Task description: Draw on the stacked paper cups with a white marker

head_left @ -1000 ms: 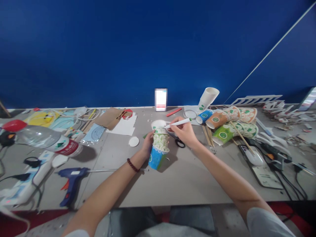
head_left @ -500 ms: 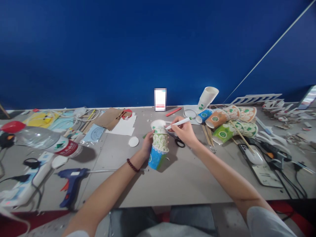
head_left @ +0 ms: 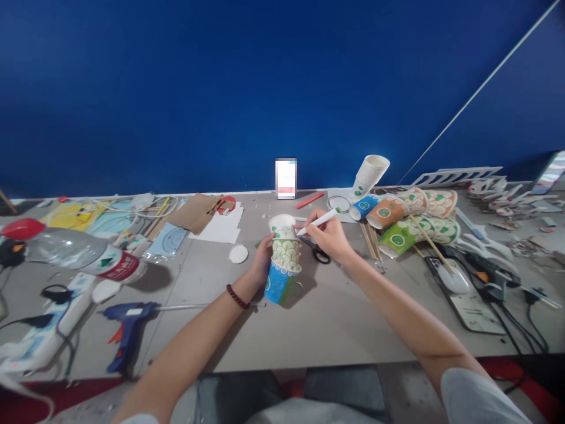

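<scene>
A joined column of paper cups [head_left: 286, 253] leans in front of me, blue at the bottom and white with green scalloped drawing above. My left hand [head_left: 263, 258] is wrapped round its left side, fingers partly hidden behind it. In my right hand [head_left: 329, 235] I grip a white marker pen [head_left: 324, 218] with a green end, its tip at the right side of the top cup. Just behind that hand lie black-handled scissors [head_left: 321, 254], partly covered. A white paper disc [head_left: 239, 254] rests left of the cups.
Decorated cup columns [head_left: 399, 235] lie at the right, near a stack of white cups [head_left: 371, 175]. A blue glue gun [head_left: 129, 330], a bottle [head_left: 79, 250] and a power strip [head_left: 53, 324] occupy the left. A lit phone [head_left: 286, 178] stands against the blue wall.
The marker pen and my right hand have shifted very slightly against the top cup. My left hand keeps its hold on the paper cups.
</scene>
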The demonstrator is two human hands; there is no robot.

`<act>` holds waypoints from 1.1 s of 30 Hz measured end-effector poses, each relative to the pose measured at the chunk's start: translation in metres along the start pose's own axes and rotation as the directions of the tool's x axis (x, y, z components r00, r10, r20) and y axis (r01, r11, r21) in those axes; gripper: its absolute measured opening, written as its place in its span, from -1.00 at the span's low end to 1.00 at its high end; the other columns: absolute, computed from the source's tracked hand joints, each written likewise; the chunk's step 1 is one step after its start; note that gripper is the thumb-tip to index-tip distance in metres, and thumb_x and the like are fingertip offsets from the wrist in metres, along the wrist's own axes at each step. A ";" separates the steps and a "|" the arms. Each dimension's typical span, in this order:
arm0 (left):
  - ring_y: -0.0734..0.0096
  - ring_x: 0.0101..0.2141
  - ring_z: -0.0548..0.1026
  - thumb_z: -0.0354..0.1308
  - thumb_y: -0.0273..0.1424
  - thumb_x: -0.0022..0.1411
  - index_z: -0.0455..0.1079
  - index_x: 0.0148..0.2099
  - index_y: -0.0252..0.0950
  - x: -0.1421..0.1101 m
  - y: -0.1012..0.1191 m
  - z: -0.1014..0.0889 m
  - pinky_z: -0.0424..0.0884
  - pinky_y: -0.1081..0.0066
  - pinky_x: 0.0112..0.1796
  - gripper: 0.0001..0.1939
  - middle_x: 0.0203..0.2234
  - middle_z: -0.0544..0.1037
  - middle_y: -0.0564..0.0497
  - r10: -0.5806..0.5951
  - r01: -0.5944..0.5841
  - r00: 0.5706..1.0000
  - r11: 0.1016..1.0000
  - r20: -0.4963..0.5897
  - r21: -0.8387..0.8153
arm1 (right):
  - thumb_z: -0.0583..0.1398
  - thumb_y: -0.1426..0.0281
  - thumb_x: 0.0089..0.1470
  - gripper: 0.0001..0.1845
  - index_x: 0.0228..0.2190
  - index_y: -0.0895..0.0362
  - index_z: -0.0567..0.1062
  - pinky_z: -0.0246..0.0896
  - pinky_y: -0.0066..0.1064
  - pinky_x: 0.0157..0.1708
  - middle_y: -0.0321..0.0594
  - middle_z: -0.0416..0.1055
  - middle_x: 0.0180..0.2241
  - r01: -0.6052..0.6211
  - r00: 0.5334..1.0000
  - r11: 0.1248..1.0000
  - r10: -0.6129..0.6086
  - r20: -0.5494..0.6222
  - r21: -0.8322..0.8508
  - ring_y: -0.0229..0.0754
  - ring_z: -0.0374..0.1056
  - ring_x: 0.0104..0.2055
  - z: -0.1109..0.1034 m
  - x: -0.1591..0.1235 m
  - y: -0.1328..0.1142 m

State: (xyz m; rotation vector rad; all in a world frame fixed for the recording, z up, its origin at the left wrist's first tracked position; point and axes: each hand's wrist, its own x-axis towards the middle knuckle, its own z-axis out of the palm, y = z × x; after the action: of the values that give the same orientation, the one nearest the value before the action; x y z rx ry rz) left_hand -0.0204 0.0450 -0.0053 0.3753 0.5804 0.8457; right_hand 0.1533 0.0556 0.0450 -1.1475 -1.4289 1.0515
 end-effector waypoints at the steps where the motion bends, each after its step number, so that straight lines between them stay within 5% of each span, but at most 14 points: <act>1: 0.08 -0.32 0.57 0.08 -0.15 0.12 0.48 -0.05 -0.43 0.000 0.000 0.000 0.45 0.22 -0.26 -0.51 -0.35 0.61 -0.21 -0.005 0.005 1.000 1.000 0.003 0.000 | 0.14 0.46 -0.11 -0.93 -0.55 0.08 0.31 0.18 -0.47 -0.49 -0.36 0.34 -0.61 0.000 1.000 1.000 0.000 0.006 0.002 -0.01 0.55 -0.22 0.000 0.000 -0.001; 15: 0.06 -0.33 0.58 0.12 -0.13 0.10 0.47 -0.05 -0.42 0.000 0.001 -0.002 0.45 0.21 -0.27 -0.49 -0.36 0.60 -0.20 -0.007 0.008 1.000 1.000 -0.017 0.017 | 0.15 0.47 -0.15 -0.93 -0.58 0.08 0.34 0.17 -0.49 -0.51 -0.36 0.29 -0.66 -0.059 0.998 0.998 0.058 0.033 0.033 0.01 0.54 -0.20 -0.002 0.001 -0.004; 23: 0.06 -0.30 0.58 0.14 -0.16 0.11 0.48 -0.06 -0.38 -0.001 -0.002 -0.001 0.45 0.18 -0.23 -0.55 -0.36 0.62 -0.16 0.054 -0.052 0.995 0.998 -0.081 0.025 | 0.24 0.37 -0.11 -0.86 -0.51 0.09 0.34 0.45 -0.32 -0.27 -0.28 0.49 -0.53 -0.146 0.989 0.953 0.151 0.004 0.265 -0.07 0.56 -0.28 0.001 0.003 -0.009; 33: 0.01 -0.16 0.56 0.09 -0.24 0.14 0.45 -0.01 -0.43 0.003 -0.003 0.000 0.40 0.14 -0.10 -0.55 -0.22 0.61 -0.25 0.056 -0.055 0.994 0.998 0.097 -0.011 | 0.27 0.28 -0.06 -0.82 -0.48 0.09 0.39 0.47 -0.28 -0.21 -0.29 0.43 -0.47 -0.076 0.997 0.976 0.080 -0.011 0.203 -0.14 0.52 -0.31 0.001 0.003 -0.005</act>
State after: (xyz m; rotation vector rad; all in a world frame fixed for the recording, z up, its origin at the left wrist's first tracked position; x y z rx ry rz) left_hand -0.0174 0.0456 -0.0077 0.4247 0.4778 0.8779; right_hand 0.1518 0.0573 0.0500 -1.0698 -1.2380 1.2085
